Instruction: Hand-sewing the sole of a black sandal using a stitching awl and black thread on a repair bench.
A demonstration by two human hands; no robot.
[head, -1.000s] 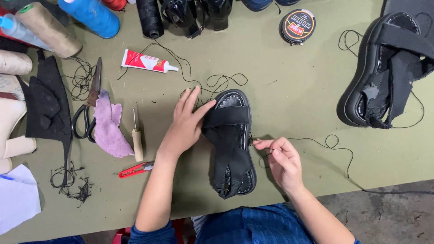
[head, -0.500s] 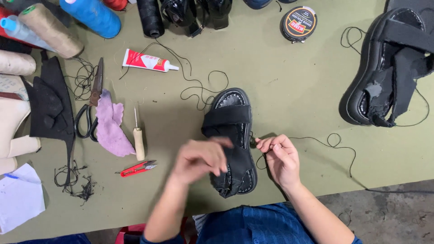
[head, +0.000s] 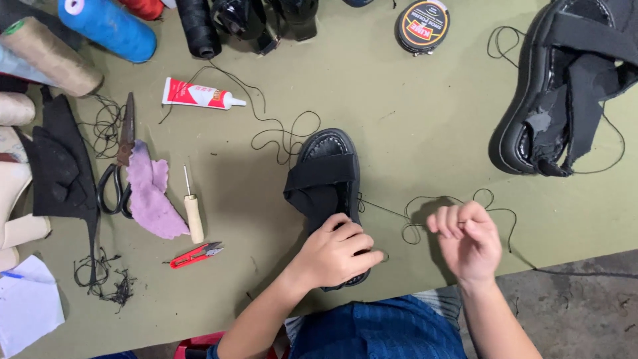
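A small black sandal (head: 327, 174) lies on the olive table cover (head: 412, 113), toe end pointing away from me. My left hand (head: 335, 251) rests over its heel end and grips it. My right hand (head: 466, 240), to the right of the sandal, has its fingers curled around a black thread (head: 392, 211) that runs from the sandal's right edge and loops on the table.
A wooden-handled awl (head: 192, 211), red thread snips (head: 196, 253), scissors (head: 119, 169), a purple cloth scrap (head: 151, 197) and a glue tube (head: 198, 95) lie at left. Thread cones (head: 106, 26) line the far edge beside a round polish tin (head: 423, 24). A larger black sandal (head: 565, 86) sits at far right.
My left hand moved from the sandal's strap down to its heel end. My right hand pulled the thread away to the right.
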